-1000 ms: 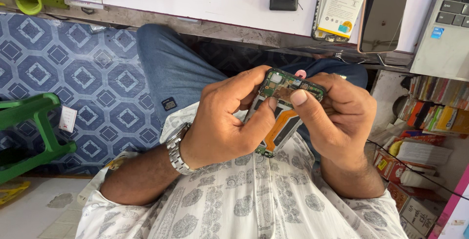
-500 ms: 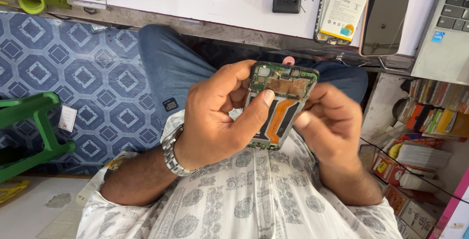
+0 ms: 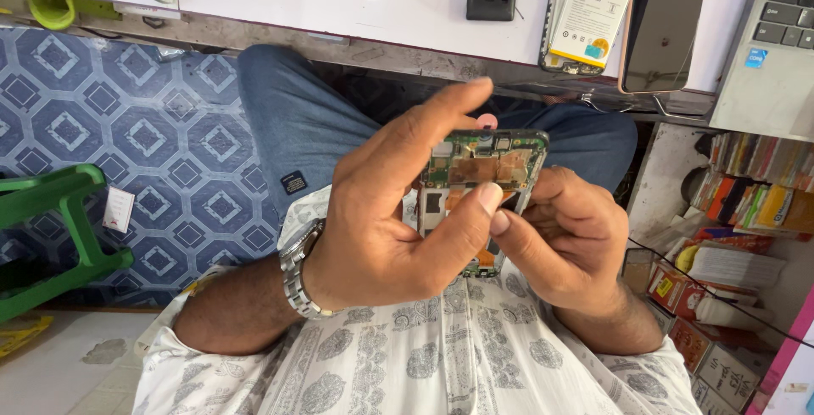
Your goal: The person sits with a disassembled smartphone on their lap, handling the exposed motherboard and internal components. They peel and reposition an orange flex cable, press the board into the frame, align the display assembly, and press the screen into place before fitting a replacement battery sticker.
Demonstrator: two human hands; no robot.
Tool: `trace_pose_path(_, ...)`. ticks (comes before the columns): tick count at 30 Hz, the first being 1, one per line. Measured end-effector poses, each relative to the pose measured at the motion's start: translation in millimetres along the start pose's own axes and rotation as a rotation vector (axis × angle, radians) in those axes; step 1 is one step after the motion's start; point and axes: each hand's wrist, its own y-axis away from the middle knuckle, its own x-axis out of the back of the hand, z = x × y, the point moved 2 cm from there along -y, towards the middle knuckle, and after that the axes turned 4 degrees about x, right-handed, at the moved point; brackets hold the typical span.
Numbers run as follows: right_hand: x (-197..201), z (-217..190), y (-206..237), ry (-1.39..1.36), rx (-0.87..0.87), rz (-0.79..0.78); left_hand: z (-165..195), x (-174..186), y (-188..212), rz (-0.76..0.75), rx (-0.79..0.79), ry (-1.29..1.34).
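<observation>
head view, looking down into a seated person's lap: both bare hands hold an opened smartphone with its back cover off, green circuit board and copper shielding showing (image 3: 483, 169). the phone stands nearly upright in the picture, its long axis running from the top edge near the knees down towards the patterned white shirt (image 3: 441, 364). the left hand (image 3: 390, 220), with a silver metal wristwatch (image 3: 298, 272) on its wrist, wraps the phone's left side, its thumb pressed across the middle of the board and its index finger lifted clear above the top. the right hand (image 3: 564, 241) cups the right edge from below, fingers curled shut on the frame, its thumb tip touching the left thumb. the left hand is the nearer to the board's centre. above the lap, a white worktop (image 3: 339, 0) carries a flat white phone battery (image 3: 589, 12) and a grey laptop (image 3: 767, 50). a green plastic stool (image 3: 59, 237) stands on blue patterned floor.
</observation>
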Motion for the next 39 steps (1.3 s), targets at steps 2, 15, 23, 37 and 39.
trace_pose_path(2,-1,-4,-1,-0.014,0.013,-0.011,2,-1,-1,-0.007,0.003,-0.017)
trace_pose_path(15,1,-22,-7,0.234,0.092,-0.060,11,-1,-2,-0.014,0.089,0.048)
trace_pose_path(23,0,-20,-9,0.231,0.140,-0.082,11,0,-5,0.006,0.086,0.031)
trace_pose_path(37,0,-21,-13,0.329,0.165,-0.084,10,1,-8,0.024,0.056,-0.031)
trace_pose_path(39,-1,-21,-13,0.322,0.170,-0.084,10,0,-8,0.031,0.064,-0.038)
